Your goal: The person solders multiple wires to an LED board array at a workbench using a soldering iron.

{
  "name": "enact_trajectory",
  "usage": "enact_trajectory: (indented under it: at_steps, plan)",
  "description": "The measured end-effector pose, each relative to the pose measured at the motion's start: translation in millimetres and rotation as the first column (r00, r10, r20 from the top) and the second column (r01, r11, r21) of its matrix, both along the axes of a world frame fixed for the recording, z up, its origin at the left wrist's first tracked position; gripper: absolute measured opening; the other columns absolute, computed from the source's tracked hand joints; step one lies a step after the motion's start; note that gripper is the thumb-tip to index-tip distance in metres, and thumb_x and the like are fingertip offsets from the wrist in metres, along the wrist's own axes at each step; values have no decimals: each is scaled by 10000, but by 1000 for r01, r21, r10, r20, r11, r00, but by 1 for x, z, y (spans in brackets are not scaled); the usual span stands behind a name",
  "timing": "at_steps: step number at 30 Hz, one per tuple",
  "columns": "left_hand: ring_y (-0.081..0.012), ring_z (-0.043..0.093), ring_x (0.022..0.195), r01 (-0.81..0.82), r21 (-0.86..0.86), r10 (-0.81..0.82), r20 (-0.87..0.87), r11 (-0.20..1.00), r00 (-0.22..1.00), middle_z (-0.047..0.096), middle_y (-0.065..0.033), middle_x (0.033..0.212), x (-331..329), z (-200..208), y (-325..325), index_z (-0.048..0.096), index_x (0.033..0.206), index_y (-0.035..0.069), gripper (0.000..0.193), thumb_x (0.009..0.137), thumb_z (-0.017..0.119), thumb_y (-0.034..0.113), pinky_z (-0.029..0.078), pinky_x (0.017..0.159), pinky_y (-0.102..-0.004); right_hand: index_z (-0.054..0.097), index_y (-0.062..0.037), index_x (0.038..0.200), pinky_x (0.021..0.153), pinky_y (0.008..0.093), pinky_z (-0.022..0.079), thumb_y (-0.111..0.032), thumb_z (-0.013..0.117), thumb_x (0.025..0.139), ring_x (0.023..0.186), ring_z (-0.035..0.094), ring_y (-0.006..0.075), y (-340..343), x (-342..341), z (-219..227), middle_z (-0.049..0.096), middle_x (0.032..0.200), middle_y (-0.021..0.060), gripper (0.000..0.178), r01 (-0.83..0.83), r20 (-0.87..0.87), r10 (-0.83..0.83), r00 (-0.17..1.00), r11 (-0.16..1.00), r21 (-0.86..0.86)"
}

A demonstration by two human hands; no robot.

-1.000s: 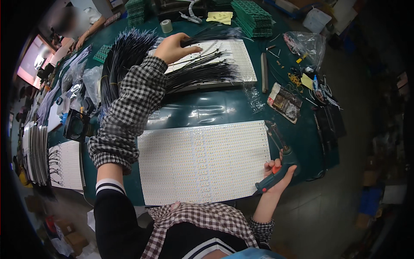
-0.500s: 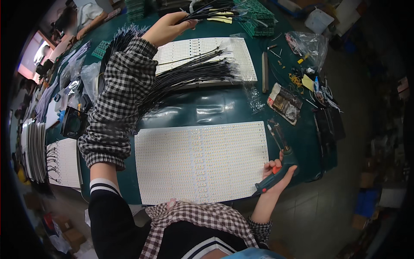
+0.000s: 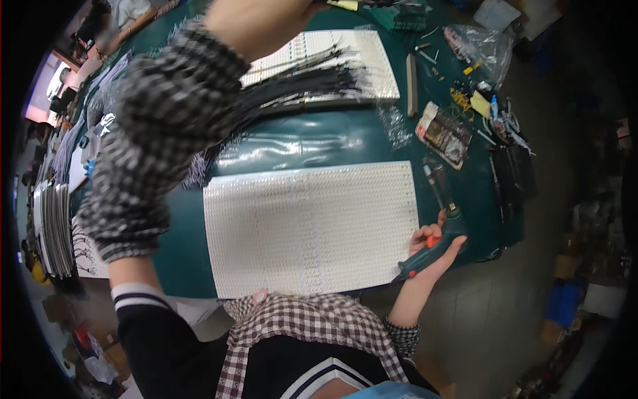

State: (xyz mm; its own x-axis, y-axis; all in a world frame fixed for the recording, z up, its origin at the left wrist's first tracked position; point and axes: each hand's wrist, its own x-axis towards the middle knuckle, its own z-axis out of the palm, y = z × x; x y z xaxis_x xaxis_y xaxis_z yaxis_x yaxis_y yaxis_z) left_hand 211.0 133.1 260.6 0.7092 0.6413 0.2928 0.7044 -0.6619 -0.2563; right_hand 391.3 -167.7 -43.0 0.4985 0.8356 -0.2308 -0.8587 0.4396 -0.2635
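Note:
A dark green soldering gun (image 3: 424, 261) with a red trigger is gripped in my right hand (image 3: 433, 274), its tip pointing away from me. Close to that hand lies a large white circuit board panel (image 3: 312, 233) covered in rows of small components. My left hand (image 3: 262, 23) stretches to the far side, at the upper edge; its fingers are mostly cut off and blurred. Beneath that arm, a bundle of black wires (image 3: 292, 90) rests on a second white panel (image 3: 375, 60).
On the dark green table (image 3: 299, 136) sit a grey bar (image 3: 411, 86), a stained booklet (image 3: 444, 136), a clear plastic bag (image 3: 488, 56) and green circuit boards (image 3: 399, 16). Stacked white panels (image 3: 53, 226) stand at left. Another person's arm (image 3: 139, 26) shows at far left.
My left arm has risen, and its hand has moved toward the upper edge, largely leaving view. The table scene has shifted slightly upward. The soldering gun stays in my right hand.

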Motion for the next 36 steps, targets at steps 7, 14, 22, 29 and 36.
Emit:
enact_trajectory:
  at_steps: [7,14,22,29,36]
  plan:
    - [-342,629,670,153,-578,-125,89,801,988,622,-159,795,-73,-83,-135,538,983,44,182,910,608,195,522,609,-422,448,-47,1384,810,304,551,-517,687,867,851,619,137,2,10,-13,620,886,18,739,10,-198,48,979,959,282]
    - [-302,640,857,284,-675,-19,371,681,928,595,-147,1065,-125,-201,-174,626,1086,29,253,846,687,84,523,705,-372,458,-57,1386,807,284,551,-517,689,866,876,618,135,6,8,-21,617,901,25,732,-61,-192,123,974,952,300]
    - [-307,624,921,-9,-684,319,329,730,889,615,-132,999,-157,-163,-177,672,1021,22,181,852,681,86,517,759,-381,364,-37,1447,826,329,537,-568,629,888,906,599,190,-2,16,-7,591,905,43,815,-88,109,75,991,989,120]
    - [-325,611,894,-13,-554,219,308,833,926,607,-149,992,-181,-190,-143,652,1056,20,263,811,707,101,503,784,-397,315,13,1468,791,338,546,-559,519,958,923,615,221,7,41,63,586,937,74,793,-59,640,129,758,990,-130]
    - [-323,576,885,388,-567,-37,531,727,846,570,-140,937,-95,-231,-107,610,952,23,181,832,694,129,479,784,-410,407,50,1387,677,303,609,-493,449,1008,928,667,251,24,57,144,607,995,134,664,35,873,207,441,968,-248]
